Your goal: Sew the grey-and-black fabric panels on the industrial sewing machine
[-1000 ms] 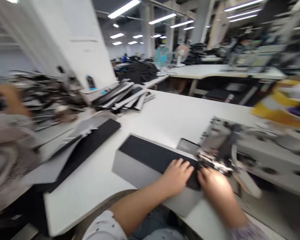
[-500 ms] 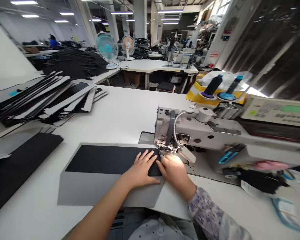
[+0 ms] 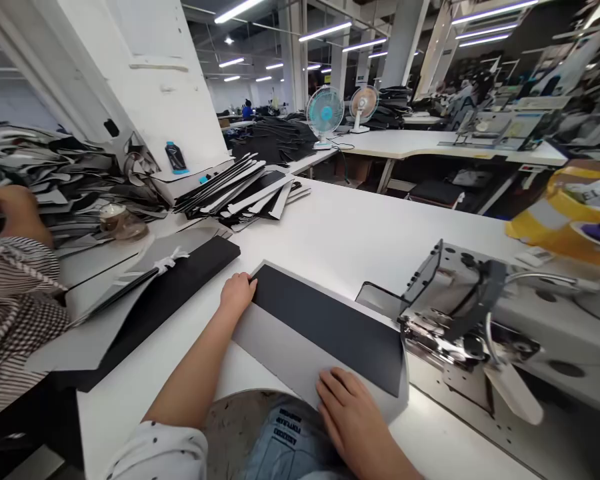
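A grey sheet with a black panel (image 3: pixel 325 320) on top of it lies on the white table, its right end beside the sewing machine's needle area (image 3: pixel 445 340). At the sheet's far left end my left hand (image 3: pixel 237 293) is closed on the edge, fingers curled at the corner. My right hand (image 3: pixel 347 407) rests on the grey part (image 3: pixel 290 357) near the front edge, fingers stretched out and lying flat, nothing held. The machine's metal presser parts are close to the panel's right corner.
To the left lie a long black piece (image 3: pixel 175 307) and a stack of black and grey pieces (image 3: pixel 250 193). Another person's striped sleeve (image 3: pixel 20 280) is at the far left, near a glass jar (image 3: pixel 123 223). A yellow bag (image 3: pixel 555 207) stands at the right.
My left hand has moved from the panel's right end to its left end. My right hand has left the needle area for the grey front part. The view has turned left.
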The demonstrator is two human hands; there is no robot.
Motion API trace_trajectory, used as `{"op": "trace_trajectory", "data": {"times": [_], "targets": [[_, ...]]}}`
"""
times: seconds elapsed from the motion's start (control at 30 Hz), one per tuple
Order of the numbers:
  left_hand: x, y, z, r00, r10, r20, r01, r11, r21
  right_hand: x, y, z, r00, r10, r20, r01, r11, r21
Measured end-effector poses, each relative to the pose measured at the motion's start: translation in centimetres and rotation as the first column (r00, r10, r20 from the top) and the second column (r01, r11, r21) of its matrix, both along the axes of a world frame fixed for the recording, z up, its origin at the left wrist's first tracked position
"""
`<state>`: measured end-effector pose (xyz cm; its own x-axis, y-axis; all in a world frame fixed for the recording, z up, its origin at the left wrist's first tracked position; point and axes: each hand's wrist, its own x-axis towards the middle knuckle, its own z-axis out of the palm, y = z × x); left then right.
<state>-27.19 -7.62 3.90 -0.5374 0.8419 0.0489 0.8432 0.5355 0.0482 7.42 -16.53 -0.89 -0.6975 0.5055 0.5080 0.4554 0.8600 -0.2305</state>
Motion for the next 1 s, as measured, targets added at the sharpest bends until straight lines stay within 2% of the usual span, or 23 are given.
{"op": "trace_trajectory", "data": {"times": [0.13,0.27,0.33,0.37,0.43,0.53,0.6,0.67,0.73,0.8,0.83,0.9,1.0], "targets": [[0.1,0.2,-0.2,0.999,0.039,0.001,-0.039,0.999,0.002,0.3,-0.1,0.3,0.999,0.032,0.011,-0.032,0.999,0.021],[1.2,-0.7,-0.5,0.998,0.028,-0.047,-0.026,0.999,0.025,0.2,-0.2,0.4,1.000,0.018,-0.025,-0.019,0.999,-0.031],[3.1,-1.0,-1.2,0.993,-0.079,-0.084,0.082,0.996,0.029,0.1,-0.2,0.6,1.000,-0.012,0.001,0.012,0.994,-0.105],[4.6,-1.0,-1.7,0.979,-0.177,-0.097,0.180,0.983,0.021,0.1,-0.3,0.8,0.999,-0.022,0.036,0.027,0.989,-0.142],[8.7,-0.8,-2.7,0.896,-0.433,-0.101,0.435,0.900,0.002,-0.1,-0.5,1.3,0.992,-0.016,0.128,0.041,0.981,-0.191],[16.5,-0.2,-3.9,0.661,-0.747,-0.069,0.750,0.661,0.029,-0.1,-0.7,2.1,0.980,-0.013,0.198,0.056,0.976,-0.210],[21.1,0.1,-4.3,0.509,-0.860,-0.048,0.860,0.505,0.068,0.7,-0.3,2.5,0.986,0.014,0.164,0.028,0.967,-0.253],[24.2,0.3,-4.3,0.425,-0.905,-0.029,0.903,0.421,0.091,2.6,0.8,2.7,0.998,-0.001,0.064,0.021,0.950,-0.312],[25.7,0.6,-4.1,0.394,-0.919,-0.022,0.915,0.390,0.102,5.3,2.8,2.5,0.979,-0.199,-0.036,0.175,0.923,-0.342],[25.9,0.7,-4.0,0.387,-0.922,-0.023,0.918,0.383,0.107,8.1,5.3,1.8,0.861,-0.504,-0.072,0.463,0.834,-0.299],[25.8,0.8,-3.9,0.387,-0.922,-0.022,0.917,0.383,0.108,9.3,6.6,1.4,0.822,-0.565,-0.063,0.536,0.808,-0.245],[25.5,0.8,-3.9,0.393,-0.920,-0.019,0.915,0.388,0.112,10.8,8.6,0.4,0.797,-0.604,-0.003,0.597,0.789,-0.144],[25.3,1.0,-3.9,0.379,-0.925,-0.022,0.919,0.373,0.128,11.1,9.8,-1.0,0.825,-0.565,0.021,0.564,0.821,-0.090]]}}
